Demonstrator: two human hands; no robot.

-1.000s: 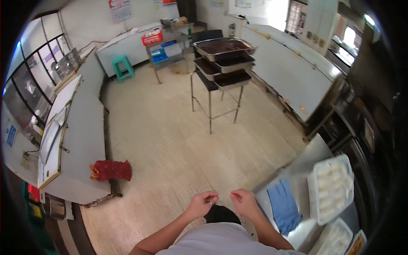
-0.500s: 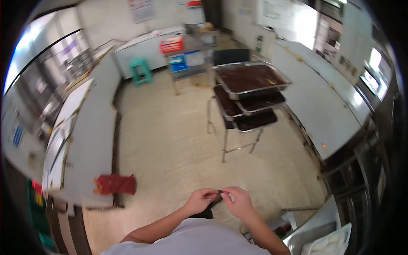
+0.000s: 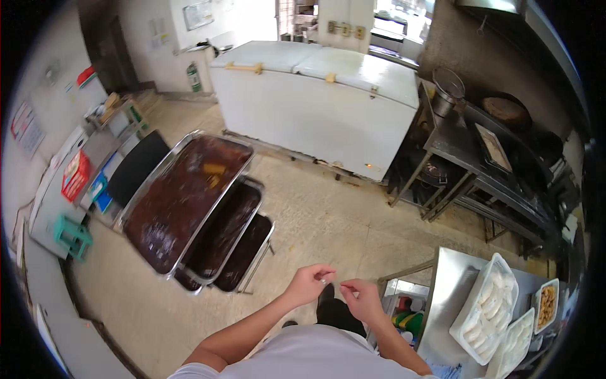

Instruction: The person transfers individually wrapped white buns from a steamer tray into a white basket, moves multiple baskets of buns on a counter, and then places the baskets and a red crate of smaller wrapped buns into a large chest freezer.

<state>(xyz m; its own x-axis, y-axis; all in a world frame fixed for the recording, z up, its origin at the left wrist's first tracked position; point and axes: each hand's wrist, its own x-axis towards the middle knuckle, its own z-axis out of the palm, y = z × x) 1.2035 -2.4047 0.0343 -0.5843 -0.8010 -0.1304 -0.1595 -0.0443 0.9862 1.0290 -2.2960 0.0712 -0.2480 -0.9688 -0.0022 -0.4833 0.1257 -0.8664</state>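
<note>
My left hand (image 3: 309, 283) is in front of my body with its thumb and fingers pinched together. Just to its right, my right hand (image 3: 363, 302) has its fingertips drawn together too. A small gap separates the two hands. Whatever lies between the fingertips, if anything, is too small to make out. Ahead and to the left of my hands stands a stack of metal trays (image 3: 197, 268) filled with a dark brown, glossy mass (image 3: 183, 196). To the right of my right hand is a steel table (image 3: 445, 278).
White trays of pale, oblong pieces (image 3: 489, 309) and a small tray of brown bits (image 3: 546, 306) sit on the steel table. A white chest freezer (image 3: 309, 114) stands across the room. Beyond it are a dark metal bench (image 3: 461, 148) and a pot (image 3: 447, 101). A green stool (image 3: 72, 237) stands far left.
My view has swung to the right, bringing the steel table and dark bench into sight. The tray stack now appears nearer and further left. My hands have moved slightly apart.
</note>
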